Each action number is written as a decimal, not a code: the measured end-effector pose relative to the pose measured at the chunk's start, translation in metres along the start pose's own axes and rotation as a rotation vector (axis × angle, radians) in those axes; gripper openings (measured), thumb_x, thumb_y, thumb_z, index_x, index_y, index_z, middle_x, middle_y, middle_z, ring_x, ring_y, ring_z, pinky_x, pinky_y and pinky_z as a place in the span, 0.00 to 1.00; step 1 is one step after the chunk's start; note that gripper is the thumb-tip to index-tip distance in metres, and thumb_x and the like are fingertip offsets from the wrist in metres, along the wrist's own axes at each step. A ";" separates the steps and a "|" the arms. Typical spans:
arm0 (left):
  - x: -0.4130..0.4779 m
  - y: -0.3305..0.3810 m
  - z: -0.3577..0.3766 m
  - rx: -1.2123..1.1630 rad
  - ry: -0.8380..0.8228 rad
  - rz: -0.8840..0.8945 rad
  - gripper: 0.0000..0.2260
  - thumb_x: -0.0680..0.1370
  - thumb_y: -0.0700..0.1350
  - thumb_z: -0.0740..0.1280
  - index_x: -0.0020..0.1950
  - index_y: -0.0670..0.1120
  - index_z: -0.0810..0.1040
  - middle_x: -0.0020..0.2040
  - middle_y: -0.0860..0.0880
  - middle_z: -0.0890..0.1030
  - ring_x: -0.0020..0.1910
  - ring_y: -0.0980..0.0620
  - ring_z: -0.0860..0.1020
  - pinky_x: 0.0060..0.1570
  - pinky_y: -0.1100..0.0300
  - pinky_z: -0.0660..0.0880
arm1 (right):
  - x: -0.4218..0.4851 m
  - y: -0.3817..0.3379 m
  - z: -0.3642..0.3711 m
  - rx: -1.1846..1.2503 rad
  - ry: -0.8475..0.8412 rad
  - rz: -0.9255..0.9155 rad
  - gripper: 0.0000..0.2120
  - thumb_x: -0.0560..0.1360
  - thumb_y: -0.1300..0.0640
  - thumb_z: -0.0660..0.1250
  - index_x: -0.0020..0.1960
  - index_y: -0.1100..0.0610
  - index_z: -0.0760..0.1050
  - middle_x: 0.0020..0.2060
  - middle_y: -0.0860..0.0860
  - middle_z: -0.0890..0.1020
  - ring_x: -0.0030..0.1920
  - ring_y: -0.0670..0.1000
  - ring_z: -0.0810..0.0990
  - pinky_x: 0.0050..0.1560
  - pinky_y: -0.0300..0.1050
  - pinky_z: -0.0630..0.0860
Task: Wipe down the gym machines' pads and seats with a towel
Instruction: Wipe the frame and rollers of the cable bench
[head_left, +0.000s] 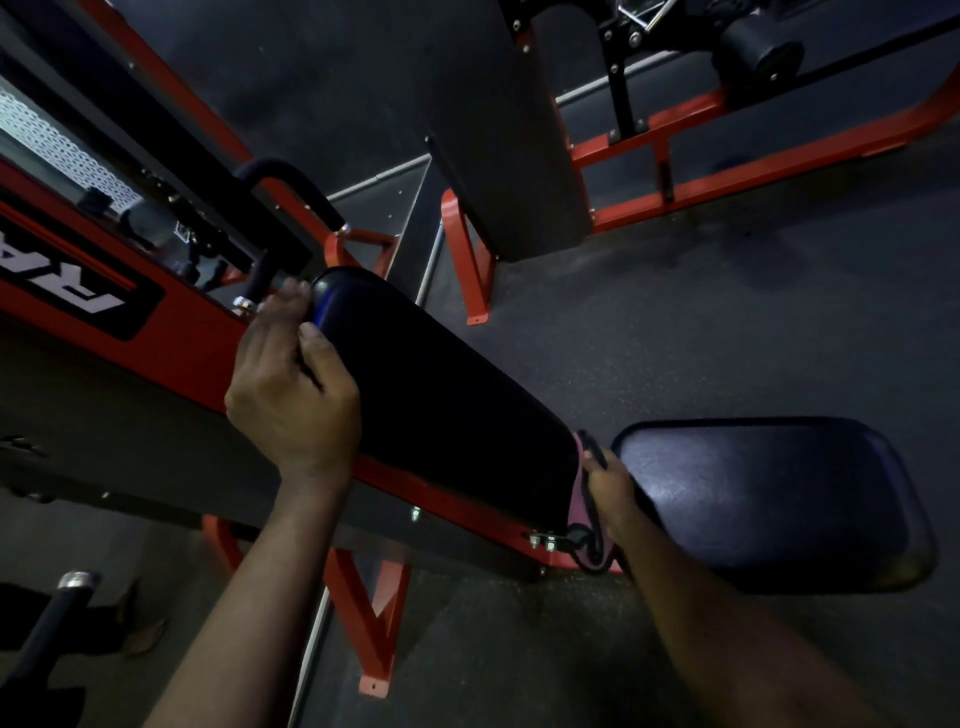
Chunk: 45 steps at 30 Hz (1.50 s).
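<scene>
Left hand (291, 384) grips the back pad (441, 389) — right hand (609, 486) clutches a towel (577, 512) (pink) beside the seat (769, 493).

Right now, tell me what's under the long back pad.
A red frame rail runs under the back pad, bolts showing near its lower end, where the right hand holds a pink towel. The pad hides how it mounts to the rail.

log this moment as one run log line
left hand: grips back pad edge | right hand: holds pink towel at pad's lower end, beside seat | phase: back pad wipe
</scene>
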<state>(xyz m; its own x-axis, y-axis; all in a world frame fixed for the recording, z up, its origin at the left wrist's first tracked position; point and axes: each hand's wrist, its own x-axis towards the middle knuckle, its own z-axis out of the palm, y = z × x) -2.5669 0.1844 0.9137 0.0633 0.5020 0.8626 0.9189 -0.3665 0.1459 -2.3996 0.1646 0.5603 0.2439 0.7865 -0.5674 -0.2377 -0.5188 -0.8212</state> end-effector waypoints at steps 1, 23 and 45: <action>-0.001 -0.001 0.000 0.001 -0.001 0.001 0.15 0.81 0.39 0.60 0.62 0.42 0.82 0.61 0.47 0.84 0.61 0.49 0.81 0.59 0.48 0.78 | 0.006 -0.012 -0.001 -0.005 -0.023 -0.027 0.19 0.81 0.38 0.61 0.65 0.46 0.78 0.57 0.51 0.84 0.58 0.56 0.81 0.64 0.57 0.77; -0.001 -0.003 0.002 -0.049 -0.003 -0.033 0.15 0.80 0.40 0.59 0.62 0.41 0.82 0.61 0.47 0.83 0.62 0.50 0.81 0.57 0.45 0.79 | 0.077 -0.092 0.022 -0.258 -0.287 -0.053 0.28 0.66 0.32 0.66 0.59 0.48 0.83 0.57 0.51 0.84 0.58 0.57 0.83 0.66 0.57 0.76; 0.002 0.001 -0.002 -0.045 -0.031 -0.041 0.17 0.79 0.40 0.59 0.63 0.40 0.82 0.63 0.46 0.82 0.64 0.49 0.80 0.60 0.44 0.78 | -0.008 -0.223 0.025 -0.514 -0.600 -0.452 0.28 0.79 0.31 0.59 0.72 0.45 0.75 0.68 0.50 0.79 0.69 0.52 0.75 0.76 0.53 0.64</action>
<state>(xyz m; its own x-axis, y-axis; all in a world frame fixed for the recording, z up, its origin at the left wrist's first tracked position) -2.5670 0.1835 0.9160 0.0383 0.5414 0.8399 0.9027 -0.3792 0.2033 -2.3725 0.2825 0.7495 -0.3526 0.9191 -0.1759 0.2451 -0.0908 -0.9652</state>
